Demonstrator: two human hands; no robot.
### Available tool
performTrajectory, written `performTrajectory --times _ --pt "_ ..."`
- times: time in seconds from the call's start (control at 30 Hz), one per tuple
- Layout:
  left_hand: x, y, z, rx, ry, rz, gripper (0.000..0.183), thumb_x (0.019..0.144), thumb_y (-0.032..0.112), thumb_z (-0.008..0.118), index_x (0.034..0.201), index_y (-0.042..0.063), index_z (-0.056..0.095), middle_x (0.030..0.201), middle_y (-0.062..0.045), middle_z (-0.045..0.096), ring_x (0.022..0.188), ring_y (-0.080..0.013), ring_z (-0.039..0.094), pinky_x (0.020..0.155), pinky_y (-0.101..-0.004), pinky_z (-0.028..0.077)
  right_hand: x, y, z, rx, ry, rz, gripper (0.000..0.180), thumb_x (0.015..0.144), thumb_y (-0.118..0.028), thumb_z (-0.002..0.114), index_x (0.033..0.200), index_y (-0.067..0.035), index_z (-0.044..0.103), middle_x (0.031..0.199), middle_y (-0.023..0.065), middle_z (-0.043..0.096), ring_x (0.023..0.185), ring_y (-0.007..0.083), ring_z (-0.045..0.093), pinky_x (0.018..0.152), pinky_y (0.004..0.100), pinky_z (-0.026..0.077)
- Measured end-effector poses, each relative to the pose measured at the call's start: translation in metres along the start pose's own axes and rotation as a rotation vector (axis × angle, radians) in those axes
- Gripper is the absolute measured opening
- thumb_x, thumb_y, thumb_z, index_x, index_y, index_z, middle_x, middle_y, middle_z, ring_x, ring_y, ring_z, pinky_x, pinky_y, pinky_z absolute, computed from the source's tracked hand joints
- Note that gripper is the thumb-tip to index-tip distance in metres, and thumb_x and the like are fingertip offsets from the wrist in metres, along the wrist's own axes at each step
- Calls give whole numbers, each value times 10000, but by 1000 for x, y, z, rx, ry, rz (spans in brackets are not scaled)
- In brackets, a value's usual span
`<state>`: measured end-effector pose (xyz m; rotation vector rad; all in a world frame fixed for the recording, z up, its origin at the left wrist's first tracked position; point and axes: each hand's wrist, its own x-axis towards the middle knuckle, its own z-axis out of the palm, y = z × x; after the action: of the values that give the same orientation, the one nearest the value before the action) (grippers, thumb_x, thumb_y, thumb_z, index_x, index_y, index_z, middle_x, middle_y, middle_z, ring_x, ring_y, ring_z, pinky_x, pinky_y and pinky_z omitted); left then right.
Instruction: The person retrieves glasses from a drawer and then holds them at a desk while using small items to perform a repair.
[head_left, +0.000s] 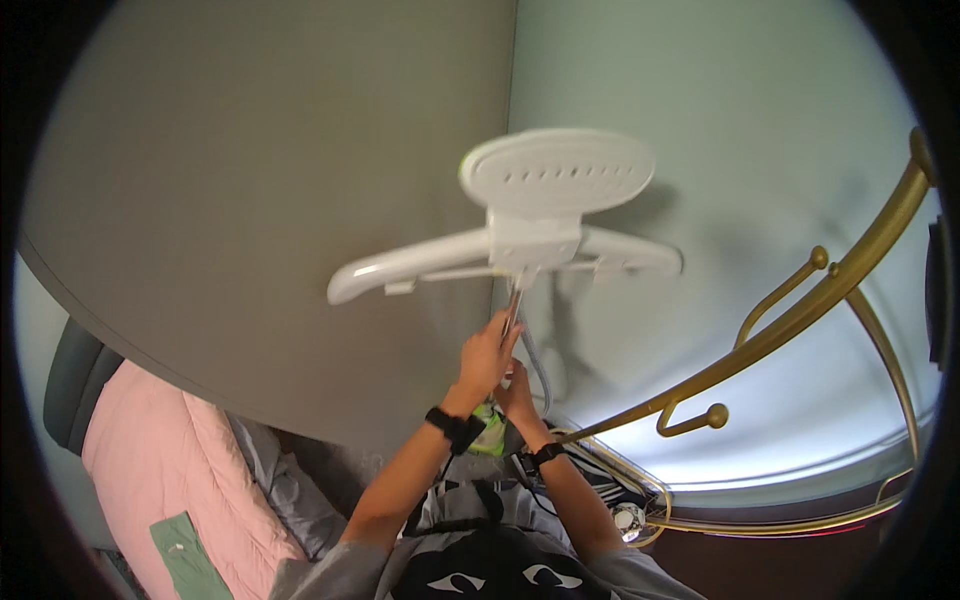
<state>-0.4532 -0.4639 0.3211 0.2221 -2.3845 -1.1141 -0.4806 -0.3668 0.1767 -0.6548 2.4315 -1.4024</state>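
A white garment steamer head (562, 169) with a row of steam holes rests on top of a white plastic hanger bracket (427, 259), high before me. Below the bracket runs a thin metal pole (514, 301). Around this pole my left hand (484, 360) is closed, just under the bracket. Lower down, my right hand (517, 394) is at the pole too, its fingers bent; what they hold is partly hidden. Beside the pole hangs a grey steamer hose (538, 364). The green steamer base (489, 431) shows on the floor beneath my hands.
A gold metal coat stand (750, 352) with ball-tipped hooks rises close on the right. Walls meet in a corner ahead. At lower left is a bed with a pink quilt (180, 450) and a folded green cloth (187, 555). A patterned ball (628, 521) lies by the stand's base.
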Motion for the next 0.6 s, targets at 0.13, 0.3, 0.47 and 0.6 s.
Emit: performTrajectory --times 0.13,0.3,0.47,0.6 --pt "20 7 18 -121 -54 -5 221 947 250 539 1052 62 492 764 -185 612 705 -412 598 590 -442 459 -16 44 -8 221 79 229 674 866 -162 647 1383 37 263 1264 248 375 1056 365 482 890 437 420" --pt "25 -3 16 -189 -120 -47 184 956 214 507 1058 72 449 800 -199 610 785 -442 585 636 -482 444 -3 16 -17 86 179 105 719 818 -128 685 1374 38 261 1234 231 440 1079 306 493 879 392 445" --pt "18 -51 20 -167 -215 102 225 928 154 536 1116 59 455 884 -195 642 831 -423 612 678 -459 477 33 -2 0 -160 414 -176 617 847 -135 665 1336 42 333 1216 195 499 1111 267 500 922 349 425" --pt "20 -19 19 -71 -334 42 241 915 152 531 1127 74 447 894 -213 639 828 -436 603 693 -484 475 63 36 3 466 272 59 507 863 -153 633 1275 26 396 1189 177 527 1070 254 519 899 362 430"
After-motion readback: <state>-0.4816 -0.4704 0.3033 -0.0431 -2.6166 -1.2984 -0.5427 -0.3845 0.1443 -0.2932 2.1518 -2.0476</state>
